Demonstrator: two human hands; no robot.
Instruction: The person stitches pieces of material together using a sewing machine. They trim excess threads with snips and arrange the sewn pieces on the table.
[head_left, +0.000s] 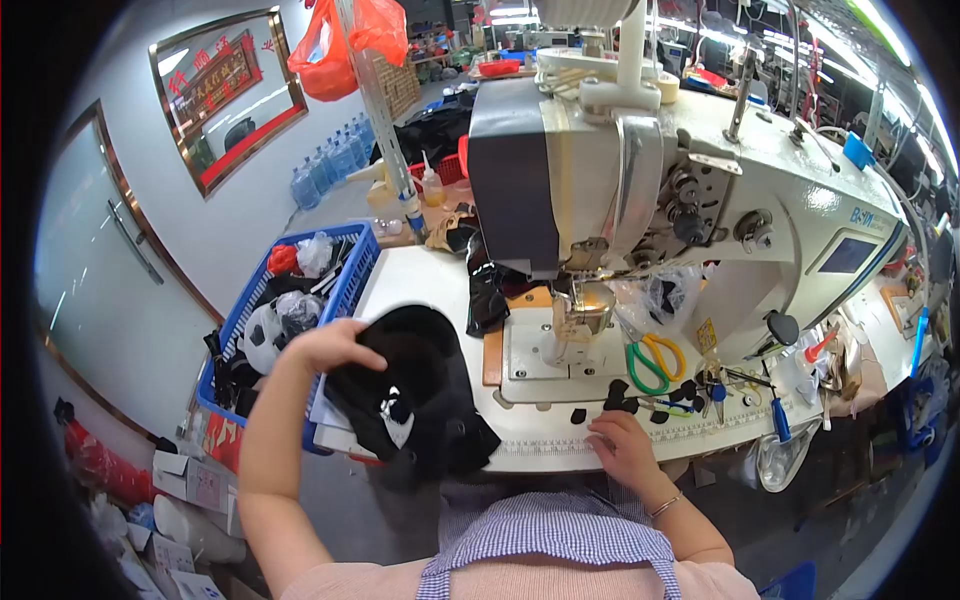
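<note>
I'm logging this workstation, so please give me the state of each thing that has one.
Left hand: gripping the black fabric
Black fabric: held at its left side, partly blurred
Right hand: at the table's front edge, grip unclear
Small black pieces: loose, scattered
Scissors: lying down, handles spread
Blue basket: open-topped, filled
Squeeze bottle: upright
Red plastic bag: hanging
Machine screen: dark

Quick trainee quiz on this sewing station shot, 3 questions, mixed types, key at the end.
1. Which hand touches the large black item?
2. True or false: the right hand grips the scissors with green and yellow handles.
3. The basket nearest the left hand is: a) red, b) blue, c) yellow.

Key:
1. The left hand.
2. False; it is near small black pieces, apart from the scissors.
3. b.
</note>
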